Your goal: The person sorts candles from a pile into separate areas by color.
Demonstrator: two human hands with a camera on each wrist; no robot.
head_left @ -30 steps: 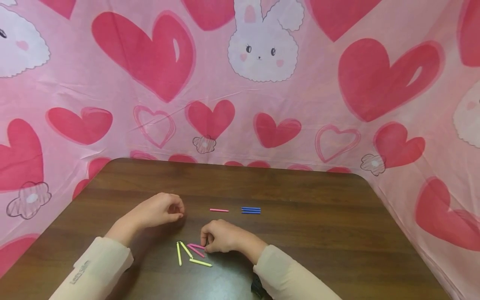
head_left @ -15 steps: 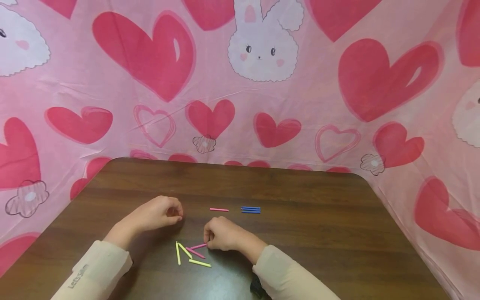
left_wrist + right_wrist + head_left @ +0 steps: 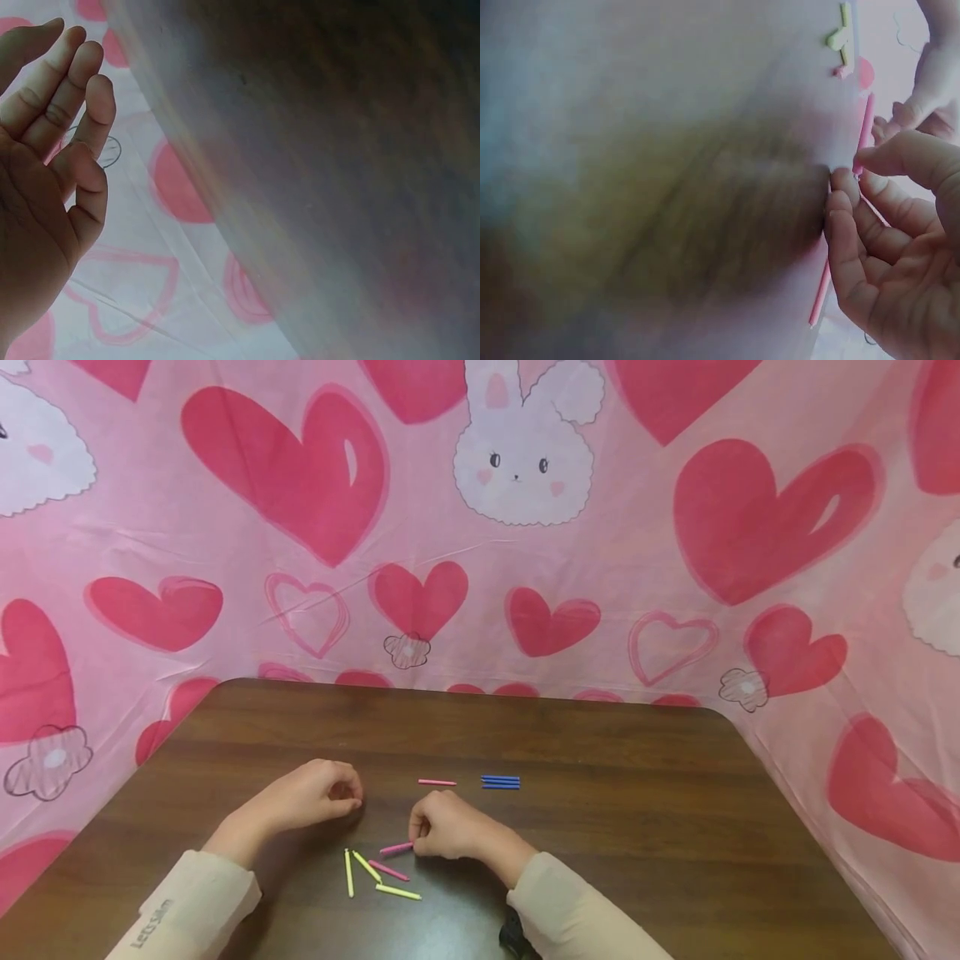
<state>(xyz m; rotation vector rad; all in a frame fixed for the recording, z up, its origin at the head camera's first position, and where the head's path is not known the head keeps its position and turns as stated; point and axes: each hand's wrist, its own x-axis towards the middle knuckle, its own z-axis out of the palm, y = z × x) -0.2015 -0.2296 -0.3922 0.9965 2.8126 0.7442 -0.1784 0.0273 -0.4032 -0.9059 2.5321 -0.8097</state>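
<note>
In the head view my right hand [image 3: 453, 828] pinches the end of a thin pink candle-like stick [image 3: 396, 848] between thumb and fingertips, just over the wood. The right wrist view shows that pink stick [image 3: 865, 127] rising from the thumb tip. A second pink stick [image 3: 389, 871] lies close by, beside several yellow sticks, one of them a yellow stick [image 3: 398, 892] nearest the table's front. My left hand [image 3: 303, 797] hovers to the left, fingers loosely curled around nothing. In the left wrist view the left hand [image 3: 52, 165] has its palm showing, and holds nothing.
Farther back on the brown table [image 3: 615, 760] lie another pink stick [image 3: 437, 782] and a row of blue sticks [image 3: 500, 782]. A pink cloth [image 3: 480, 543] with hearts and rabbits hangs behind. Something black [image 3: 513, 935] sits at my right sleeve.
My right hand has drawn the pinched pink stick slightly up and away from the other pink one. The left hand has sunk a little towards me.
</note>
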